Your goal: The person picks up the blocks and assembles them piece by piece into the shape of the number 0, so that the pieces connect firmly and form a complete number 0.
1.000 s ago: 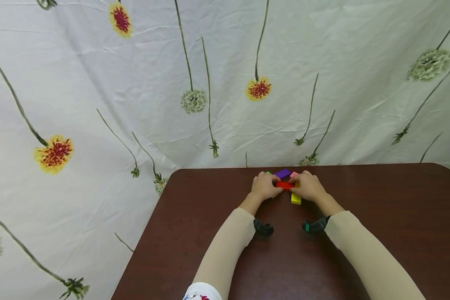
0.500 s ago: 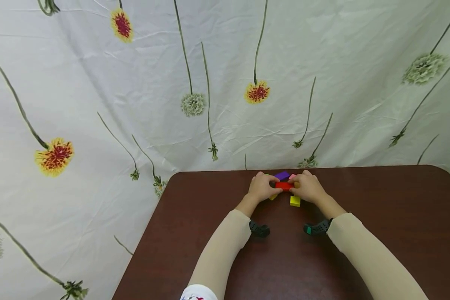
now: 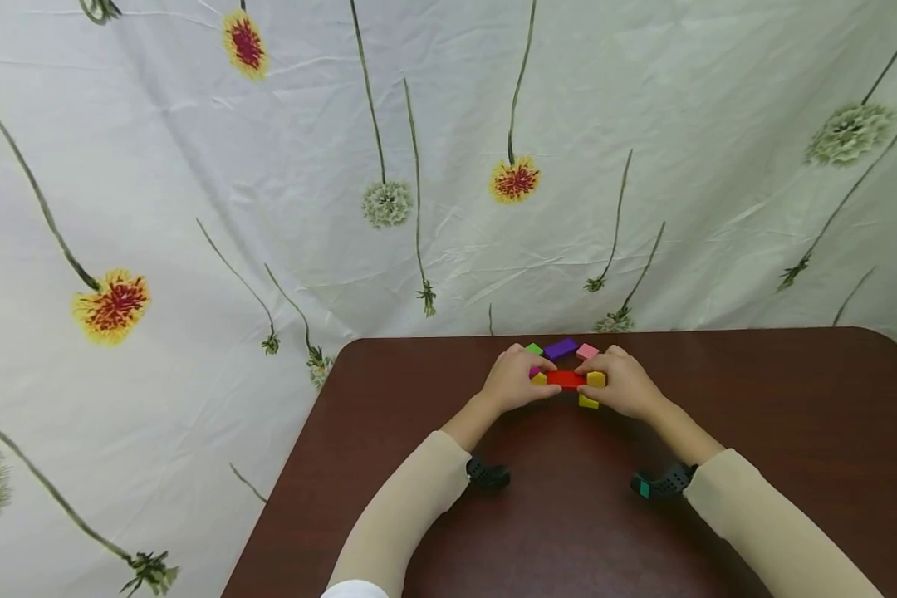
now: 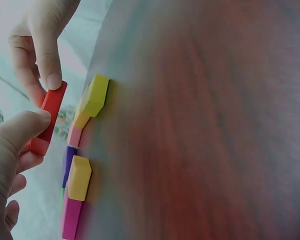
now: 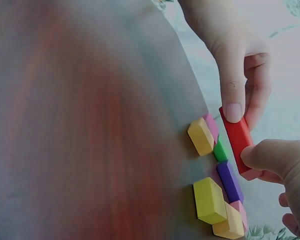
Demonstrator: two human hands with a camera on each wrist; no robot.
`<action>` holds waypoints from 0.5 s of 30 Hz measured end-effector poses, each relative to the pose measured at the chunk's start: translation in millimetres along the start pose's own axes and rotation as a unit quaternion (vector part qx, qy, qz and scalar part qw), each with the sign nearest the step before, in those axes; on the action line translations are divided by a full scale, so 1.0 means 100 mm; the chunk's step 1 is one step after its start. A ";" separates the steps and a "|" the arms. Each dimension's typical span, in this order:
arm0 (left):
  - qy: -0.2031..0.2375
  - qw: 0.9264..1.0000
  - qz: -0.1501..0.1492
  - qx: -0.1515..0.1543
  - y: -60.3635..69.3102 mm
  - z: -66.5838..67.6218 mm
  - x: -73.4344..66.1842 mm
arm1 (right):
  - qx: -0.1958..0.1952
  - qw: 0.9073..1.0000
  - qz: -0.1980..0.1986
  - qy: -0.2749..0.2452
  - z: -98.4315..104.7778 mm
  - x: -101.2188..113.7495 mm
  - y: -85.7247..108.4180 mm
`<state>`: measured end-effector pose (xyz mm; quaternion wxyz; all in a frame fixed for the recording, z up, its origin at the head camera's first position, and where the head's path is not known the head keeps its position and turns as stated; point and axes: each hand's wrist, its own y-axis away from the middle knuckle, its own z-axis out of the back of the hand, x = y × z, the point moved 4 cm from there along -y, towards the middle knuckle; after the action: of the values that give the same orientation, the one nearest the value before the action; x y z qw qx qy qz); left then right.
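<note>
A red block point(image 3: 566, 379) is held between both hands, one at each end. My left hand point(image 3: 514, 380) pinches its left end with thumb and fingers, and my right hand point(image 3: 626, 384) pinches the right end. In the left wrist view the red block point(image 4: 52, 110) looks raised off the table, apart from the other blocks. Around it lie a purple block point(image 3: 561, 349), a pink block point(image 3: 587, 352), a green block point(image 3: 534, 350) and a magenta block point(image 4: 71, 218). A light orange block point(image 5: 200, 136) sits by the magenta one. Another orange block point(image 5: 228, 222) touches the yellow-green block point(image 5: 209, 200).
The brown table point(image 3: 448, 507) has its far edge just behind the blocks. A white cloth point(image 3: 306, 166) with printed flowers hangs beyond it. Dark straps point(image 3: 487, 474) are on both wrists.
The red block has come slightly nearer to me, held in both hands throughout. My wrists have spread apart, and more of the blocks around it now show.
</note>
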<state>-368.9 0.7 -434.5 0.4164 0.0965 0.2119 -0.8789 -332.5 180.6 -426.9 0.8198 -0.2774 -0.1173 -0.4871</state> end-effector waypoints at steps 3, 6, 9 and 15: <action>-0.003 1.000 -0.026 -0.001 0.10 0.04 -0.04 | -0.004 1.000 0.023 -0.006 0.01 0.06 0.07; -0.010 0.999 -0.049 0.003 0.18 0.08 -0.09 | -0.001 0.999 0.037 -0.003 0.01 0.12 0.14; -0.019 0.998 -0.065 0.008 0.24 0.11 -0.14 | -0.003 0.999 0.049 -0.002 0.01 0.16 0.20; -0.011 0.997 -0.078 0.012 0.35 0.12 -0.19 | -0.010 0.998 0.055 -0.011 -0.01 0.21 0.31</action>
<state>-329.4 -11.6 -427.6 0.3472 0.0751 0.2036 -0.9123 -295.6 175.7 -428.3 0.8409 -0.2972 -0.1060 -0.4398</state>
